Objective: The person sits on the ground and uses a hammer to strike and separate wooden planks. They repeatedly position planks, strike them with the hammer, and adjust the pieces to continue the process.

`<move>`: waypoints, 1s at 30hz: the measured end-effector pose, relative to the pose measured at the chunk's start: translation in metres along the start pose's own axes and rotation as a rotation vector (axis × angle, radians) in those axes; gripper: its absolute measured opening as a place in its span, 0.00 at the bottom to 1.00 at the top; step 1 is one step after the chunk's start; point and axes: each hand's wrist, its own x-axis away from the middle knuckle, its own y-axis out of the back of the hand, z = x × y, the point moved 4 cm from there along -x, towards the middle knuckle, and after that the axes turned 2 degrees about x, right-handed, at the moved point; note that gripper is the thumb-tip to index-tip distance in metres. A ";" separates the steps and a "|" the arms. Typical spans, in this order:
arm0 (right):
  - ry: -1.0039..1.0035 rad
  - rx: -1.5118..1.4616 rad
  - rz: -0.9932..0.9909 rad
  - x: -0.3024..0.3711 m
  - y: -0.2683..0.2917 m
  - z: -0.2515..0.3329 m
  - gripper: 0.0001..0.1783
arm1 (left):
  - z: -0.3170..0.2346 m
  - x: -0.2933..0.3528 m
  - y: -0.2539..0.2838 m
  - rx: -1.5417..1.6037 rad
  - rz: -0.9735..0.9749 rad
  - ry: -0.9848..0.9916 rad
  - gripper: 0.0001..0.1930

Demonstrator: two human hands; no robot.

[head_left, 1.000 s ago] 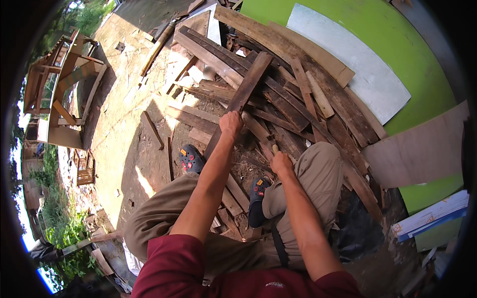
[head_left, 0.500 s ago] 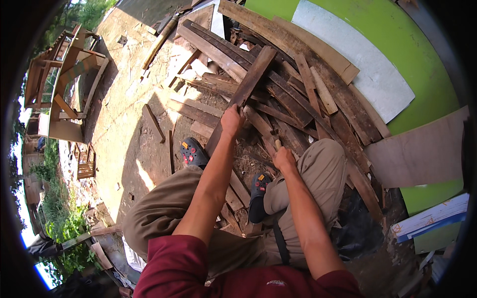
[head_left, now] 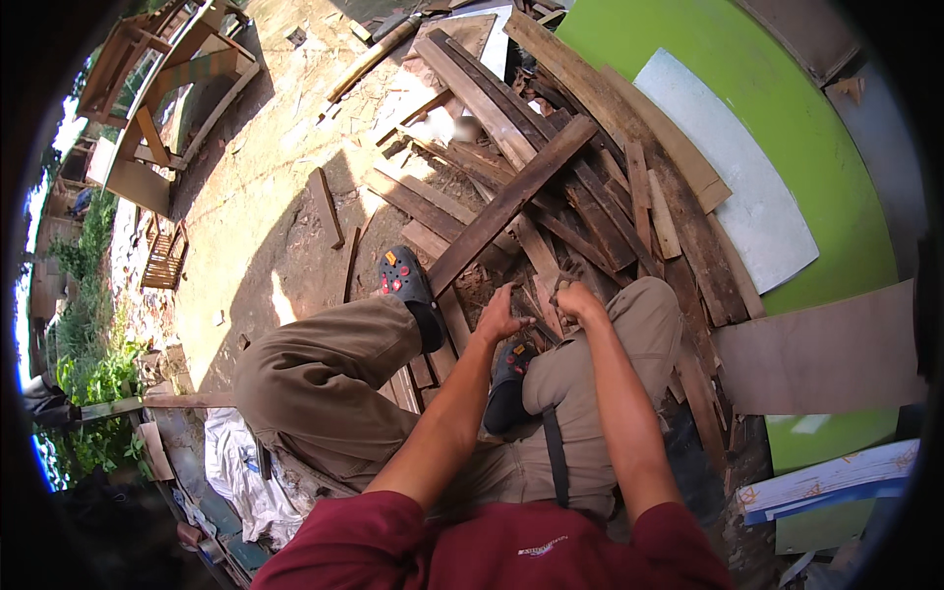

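Observation:
A long dark-brown plank (head_left: 521, 202) lies diagonally across the wood pile, its near end beside my left shoe (head_left: 401, 273). My left hand (head_left: 500, 317) is off the plank, just to the right of its near end, with thumb and fingers apart and nothing visible in them. By my right knee, my right hand (head_left: 578, 299) is closed around a slim tool; a wooden handle showed in it earlier, but now the grip hides most of it and its kind is unclear. My right shoe (head_left: 513, 362) sits below both hands.
Loose boards (head_left: 600, 221) are heaped in front of me. A green panel (head_left: 836, 216) with a pale sheet (head_left: 728, 162) on it lies to the right, beside a grey-brown board (head_left: 816, 349). At the far left stands a wooden frame structure (head_left: 167, 108). White sacking (head_left: 246, 482) lies behind my left knee.
My left hand has let go of the dark plank and drawn back toward my right hand. The plank now rests on the pile. The view has shifted, and my right hand still grips the tool.

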 end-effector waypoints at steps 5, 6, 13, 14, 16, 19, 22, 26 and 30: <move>-0.029 -0.390 0.314 0.030 -0.017 0.042 0.13 | -0.032 -0.004 0.004 -0.041 -0.094 -0.093 0.53; -0.010 -0.399 0.365 0.034 -0.021 0.048 0.12 | -0.032 -0.013 0.007 -0.051 -0.118 -0.100 0.52; 0.196 -0.107 0.034 0.036 0.033 0.101 0.26 | -0.004 -0.027 0.045 0.206 -0.339 -0.184 0.16; 0.245 0.126 -0.178 0.033 0.053 0.099 0.28 | 0.000 -0.023 0.050 0.246 -0.292 -0.161 0.15; 0.205 0.554 -0.747 0.040 0.086 0.084 0.33 | -0.005 -0.023 0.063 0.297 -0.233 0.019 0.12; -0.059 0.582 -0.560 -0.005 0.110 0.034 0.45 | -0.016 -0.036 0.084 0.492 -0.373 0.051 0.08; -0.139 0.778 -0.455 -0.012 0.085 0.032 0.55 | -0.011 -0.059 0.110 0.663 -0.518 0.076 0.09; -0.213 0.766 -0.348 -0.021 0.080 0.043 0.62 | -0.017 -0.095 0.131 0.695 -0.440 0.172 0.23; -0.165 0.739 -0.346 -0.027 0.080 0.036 0.66 | -0.044 -0.114 0.129 0.551 -0.391 0.184 0.28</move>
